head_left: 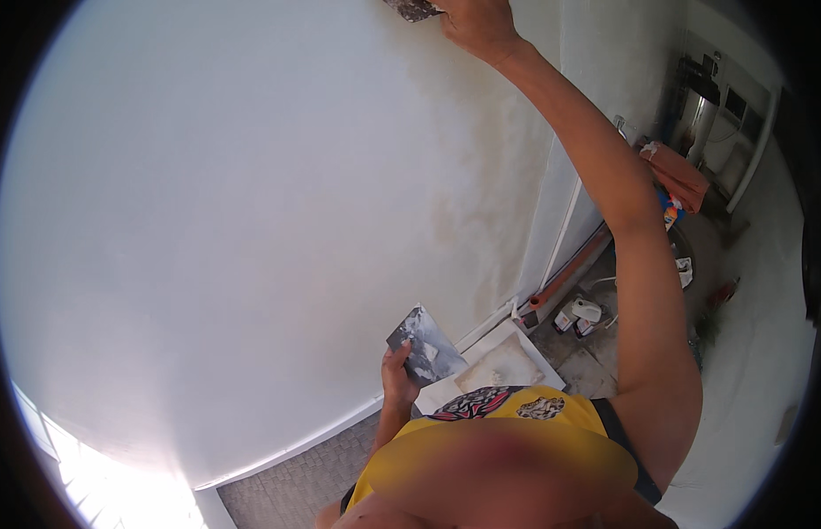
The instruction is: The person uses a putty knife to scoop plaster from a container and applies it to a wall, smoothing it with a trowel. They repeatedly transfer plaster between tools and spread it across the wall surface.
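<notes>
My right hand (483, 28) is raised high at the top edge, its fingers closed on a flat scraper (414, 9) with a dark, paste-speckled blade. The blade is at the white wall (252, 194), partly cut off by the picture's edge; whether it touches cannot be told. Below, near my body, my left hand (398, 377) grips a dark flat plate (425, 342) by its edge. White paste is smeared over the plate, with a small lump on it. Beige, uneven patches (481, 185) mark the wall toward its right corner.
A white tray (543, 363) with a beige, paste-marked middle lies on the floor by the wall. Right of it are white containers (580, 315) and a reddish-brown pipe (574, 271). Farther back lies an orange-red cloth-like item (679, 176). Grey paving (296, 472) runs along the wall's foot.
</notes>
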